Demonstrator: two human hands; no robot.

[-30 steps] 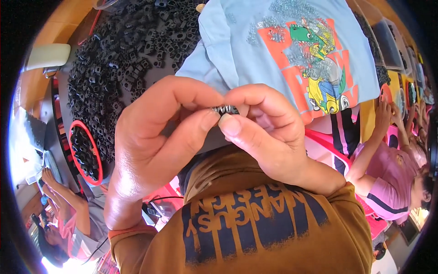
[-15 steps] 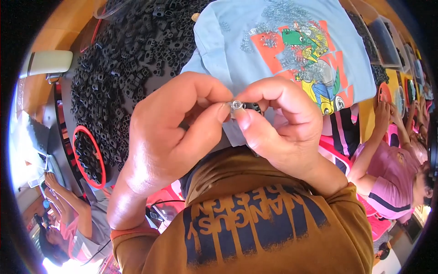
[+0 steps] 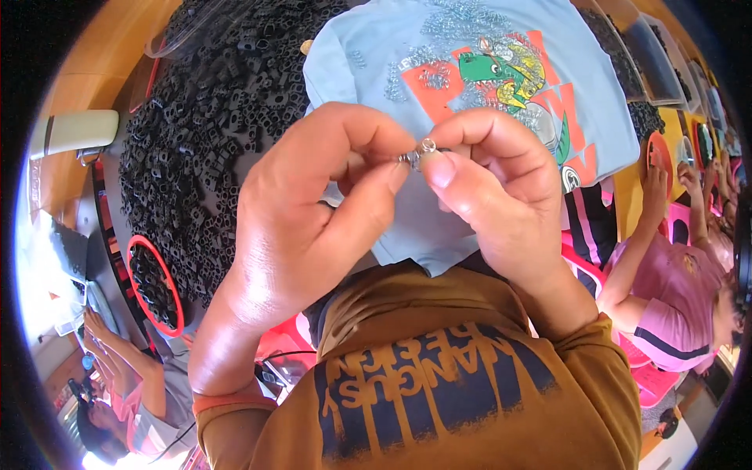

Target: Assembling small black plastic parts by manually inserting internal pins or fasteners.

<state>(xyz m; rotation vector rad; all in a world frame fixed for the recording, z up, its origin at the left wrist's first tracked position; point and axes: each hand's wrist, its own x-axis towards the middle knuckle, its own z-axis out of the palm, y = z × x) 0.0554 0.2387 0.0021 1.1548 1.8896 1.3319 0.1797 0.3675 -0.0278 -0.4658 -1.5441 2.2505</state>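
My left hand (image 3: 309,215) pinches a small shiny metal coil spring (image 3: 404,158) between thumb and index finger. Beside it, my right hand (image 3: 505,192) grips another small coil spring (image 3: 428,146) at thumb and fingertip, its round end showing. The fingertips of both hands nearly meet, and the springs look close together or touching; whether they are hooked to each other I cannot tell. Just beyond the hands lies a light blue shirt (image 3: 352,86) with a printed cartoon dinosaur. Many loose springs (image 3: 462,23) are scattered over it.
A broad heap of small black plastic parts (image 3: 196,164) covers the dark table to the left. A red-rimmed round container (image 3: 182,313) holds more of them. Clear bins (image 3: 658,59) stand at far right. A person in a pink top (image 3: 674,290) works at right, another person (image 3: 133,384) at left.
Both hands have shifted slightly up and to the right. The single ring end between the fingertips now appears as two spring pieces, one at each hand.
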